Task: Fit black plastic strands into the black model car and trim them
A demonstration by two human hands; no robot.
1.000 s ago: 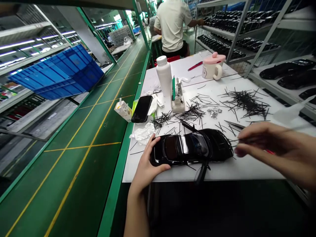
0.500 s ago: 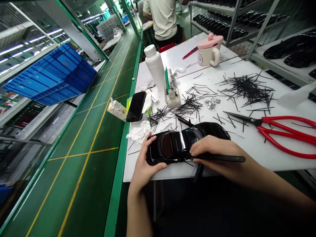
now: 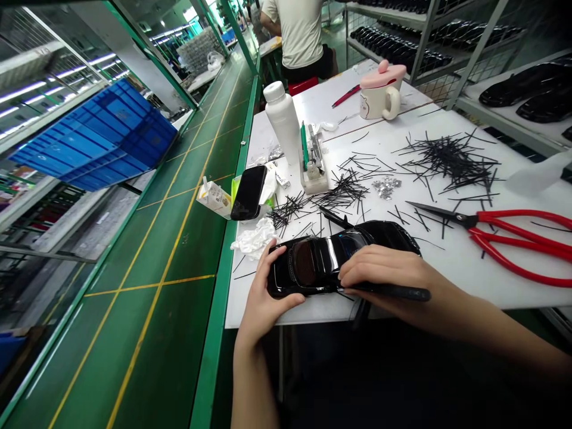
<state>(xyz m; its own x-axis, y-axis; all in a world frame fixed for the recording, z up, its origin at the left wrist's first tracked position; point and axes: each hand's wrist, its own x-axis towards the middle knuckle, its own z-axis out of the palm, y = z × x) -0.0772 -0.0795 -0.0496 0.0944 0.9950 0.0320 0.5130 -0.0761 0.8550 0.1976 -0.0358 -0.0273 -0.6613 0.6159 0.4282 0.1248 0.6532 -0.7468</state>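
Observation:
A glossy black model car (image 3: 322,262) lies on the white table (image 3: 447,262) at its near edge. My left hand (image 3: 268,295) grips the car's rear end, thumb in front and fingers behind. My right hand (image 3: 393,280) rests on the car's near side, fingers closed around a thin black tool (image 3: 402,292) that lies along the car's flank. Loose black strips (image 3: 447,158) are scattered over the table behind the car.
Red-handled scissors (image 3: 504,232) lie to the right. A white bottle (image 3: 283,122), a small tool holder (image 3: 313,167), a phone (image 3: 249,192), crumpled white cloth (image 3: 254,238) and a pink-lidded mug (image 3: 382,89) stand behind. A green conveyor (image 3: 170,238) runs on the left. A person (image 3: 299,36) works at the far end.
My right hand came in from the right and settled on the car's side with the thin black tool. The scissors now lie uncovered. My left hand kept its grip.

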